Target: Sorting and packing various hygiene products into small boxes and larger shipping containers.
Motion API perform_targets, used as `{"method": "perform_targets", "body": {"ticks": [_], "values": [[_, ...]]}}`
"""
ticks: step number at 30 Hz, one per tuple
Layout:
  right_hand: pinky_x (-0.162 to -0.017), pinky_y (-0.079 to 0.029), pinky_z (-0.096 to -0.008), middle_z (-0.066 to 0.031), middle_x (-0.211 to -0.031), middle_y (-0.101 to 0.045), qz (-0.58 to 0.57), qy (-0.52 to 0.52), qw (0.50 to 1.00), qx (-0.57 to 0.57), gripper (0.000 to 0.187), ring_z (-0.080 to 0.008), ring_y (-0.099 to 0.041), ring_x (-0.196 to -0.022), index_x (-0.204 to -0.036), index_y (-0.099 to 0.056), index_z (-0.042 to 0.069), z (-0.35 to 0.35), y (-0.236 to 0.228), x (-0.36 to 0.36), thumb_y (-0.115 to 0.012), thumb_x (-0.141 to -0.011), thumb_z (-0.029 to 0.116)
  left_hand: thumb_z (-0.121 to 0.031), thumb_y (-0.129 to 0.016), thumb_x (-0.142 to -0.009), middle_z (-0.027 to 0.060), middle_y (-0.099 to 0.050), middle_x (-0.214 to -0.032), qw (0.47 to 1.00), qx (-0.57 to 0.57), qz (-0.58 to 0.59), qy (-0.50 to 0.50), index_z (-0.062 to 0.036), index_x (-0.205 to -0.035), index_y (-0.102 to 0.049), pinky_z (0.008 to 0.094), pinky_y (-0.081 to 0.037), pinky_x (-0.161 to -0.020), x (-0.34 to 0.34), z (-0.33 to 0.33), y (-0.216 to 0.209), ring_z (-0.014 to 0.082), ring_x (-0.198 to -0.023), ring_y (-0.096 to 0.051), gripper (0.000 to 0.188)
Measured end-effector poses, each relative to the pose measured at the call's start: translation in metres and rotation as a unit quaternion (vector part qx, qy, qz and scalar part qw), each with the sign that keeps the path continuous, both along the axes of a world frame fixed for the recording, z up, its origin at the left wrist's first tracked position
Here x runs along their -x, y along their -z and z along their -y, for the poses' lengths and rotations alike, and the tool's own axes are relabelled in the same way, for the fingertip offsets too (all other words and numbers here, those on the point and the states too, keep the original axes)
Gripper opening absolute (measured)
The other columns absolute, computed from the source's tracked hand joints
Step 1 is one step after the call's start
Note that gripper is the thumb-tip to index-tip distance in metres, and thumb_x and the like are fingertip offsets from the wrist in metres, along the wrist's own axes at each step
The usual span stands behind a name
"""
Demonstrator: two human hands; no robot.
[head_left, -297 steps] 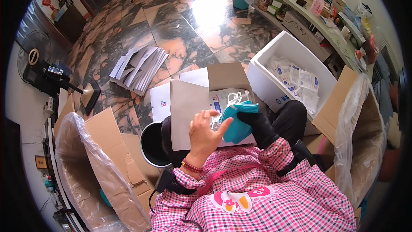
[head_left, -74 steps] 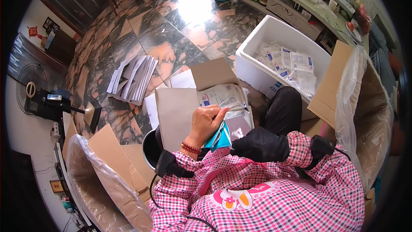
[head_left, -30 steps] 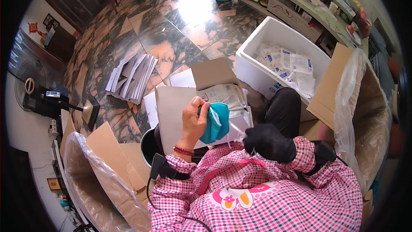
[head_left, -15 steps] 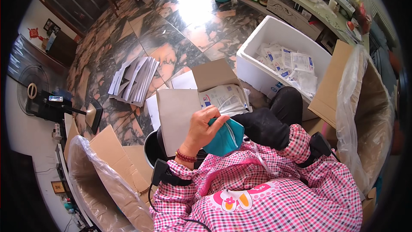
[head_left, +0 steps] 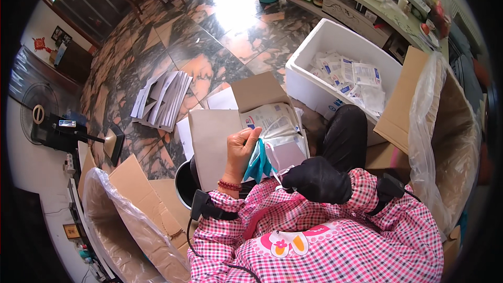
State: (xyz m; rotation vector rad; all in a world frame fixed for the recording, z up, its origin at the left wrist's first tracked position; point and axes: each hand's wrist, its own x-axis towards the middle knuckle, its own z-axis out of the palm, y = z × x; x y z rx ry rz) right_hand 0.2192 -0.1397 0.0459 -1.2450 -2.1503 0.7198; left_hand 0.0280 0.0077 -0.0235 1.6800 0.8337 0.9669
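Note:
In the middle of the view my left hand (head_left: 240, 149), bare with a beaded bracelet at the wrist, is closed on a folded teal face mask (head_left: 258, 162) with white ear loops. My right hand (head_left: 319, 179), in a black glove, is closed just right of the mask. A white loop runs to its fingertips, which look pinched on it. Beyond both hands stands an open cardboard box (head_left: 216, 141) with its flaps up. Printed clear packets (head_left: 270, 118) lie inside it. My left thumb and fingers hide part of the mask.
A white foam box (head_left: 298, 76) with several small packets stands at the far right. Plastic-lined cartons flank me, one left (head_left: 120, 220), one right (head_left: 450, 141). A stack of folded white cartons (head_left: 163, 99) lies on the marble floor. A black bucket (head_left: 184, 183) sits beside my left forearm.
My right hand has come down and left to the mask's loop. The mask, flat and spread before, is now narrower and bunched up. My left hand has shifted slightly left.

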Motion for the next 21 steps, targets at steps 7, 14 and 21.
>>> {"method": "perform_targets", "body": {"ticks": [7, 14, 21], "values": [[-0.066, -0.056, -0.0388, -0.0112, -0.078, -0.069, -0.068, -0.040, 0.996, -0.028, 0.017, -0.0298, -0.069, -0.072, -0.089, -0.070, 0.010, 0.008, 0.007, -0.002, -0.067, -0.075, 0.000, -0.024, -0.062, -0.099, -0.0070, -0.043, -0.057, 0.988, 0.139, 0.073, 0.007, -0.0019, -0.062, -0.053, 0.0244, -0.026, -0.047, 0.001, 0.004, 0.003, 0.0029, -0.053, -0.035, 0.044], [-0.067, -0.055, -0.0352, -0.0100, -0.077, -0.069, -0.077, -0.057, 0.995, -0.028, 0.015, -0.0267, -0.070, -0.073, -0.089, -0.071, 0.008, 0.012, 0.003, -0.007, -0.066, -0.078, 0.000, -0.034, -0.058, -0.101, -0.0047, -0.056, -0.057, 0.959, 0.241, 0.147, 0.021, -0.0061, -0.067, -0.063, 0.0198, -0.034, -0.042, 0.000, 0.011, 0.003, 0.0015, -0.050, -0.049, 0.044], [-0.067, -0.049, -0.0249, -0.0014, -0.090, -0.068, -0.435, 0.168, 0.803, 0.370, 0.012, -0.0100, -0.062, -0.079, -0.100, -0.066, 0.004, -0.034, 0.021, -0.043, -0.057, -0.091, 0.004, -0.031, -0.060, -0.100, -0.0047, -0.058, -0.067, 0.956, 0.220, 0.118, 0.152, -0.0067, -0.076, -0.062, 0.0204, -0.041, -0.054, 0.000, 0.015, -0.019, 0.0030, -0.061, -0.054, 0.034]]}}
